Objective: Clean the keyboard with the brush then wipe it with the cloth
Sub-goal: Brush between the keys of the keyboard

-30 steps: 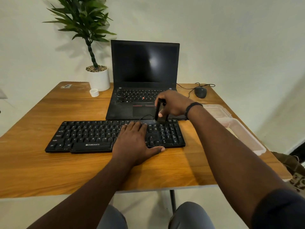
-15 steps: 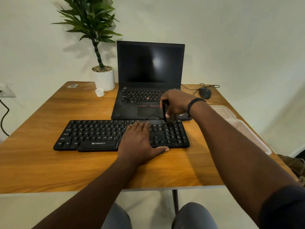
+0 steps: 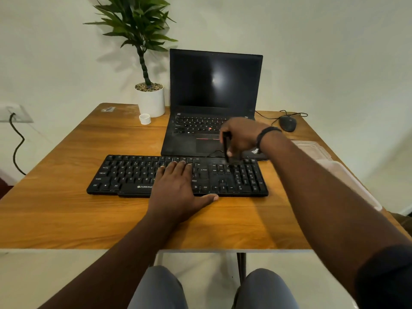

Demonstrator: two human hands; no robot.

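Note:
A black keyboard (image 3: 131,175) lies across the middle of the wooden table (image 3: 66,210). My left hand (image 3: 178,188) rests flat on its middle keys, fingers spread, thumb at the front edge. My right hand (image 3: 242,136) holds a slim black brush (image 3: 226,144) upright. Its lower end touches the keys at the keyboard's upper right, near the number pad. No cloth is visible.
An open black laptop (image 3: 211,85) stands right behind the keyboard. A potted plant (image 3: 149,99) and a small white cap (image 3: 145,119) are at the back left. A wired mouse (image 3: 287,123) sits back right. A clear plastic container (image 3: 334,166) lies along the right edge.
My right hand with the brush has shifted slightly right along the keyboard's top rows. The left hand stays pressed on the keys. The camera has shifted, so the scene sits further right in view.

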